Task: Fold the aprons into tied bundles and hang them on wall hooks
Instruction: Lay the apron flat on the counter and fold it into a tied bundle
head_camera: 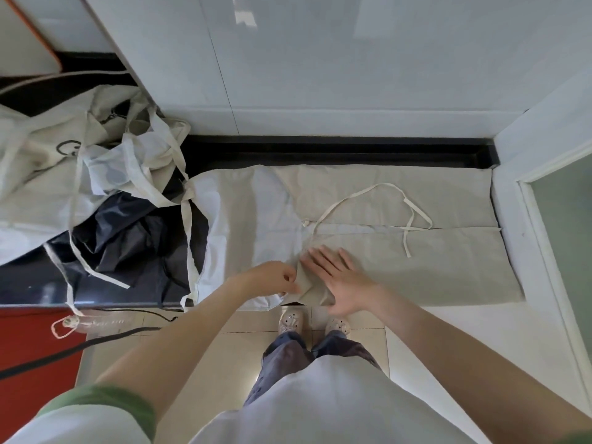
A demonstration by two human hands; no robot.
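A beige apron [416, 251] lies spread flat on the counter, folded lengthwise, with its cream tie straps [407, 213] looped on top. My right hand [339, 280] presses flat on the apron's left part, fingers straight and spread. My left hand [275, 280] pinches a turned-up fold of the beige cloth [307, 283] right beside the right hand, at the counter's front edge. No wall hooks are in view.
A heap of other aprons [64, 174], white, beige and one dark navy [128, 238], lies at the left on the black counter [32, 286], straps dangling over the edge. White tiled wall [352, 59] behind; a white wall corner [544, 219] closes the right end.
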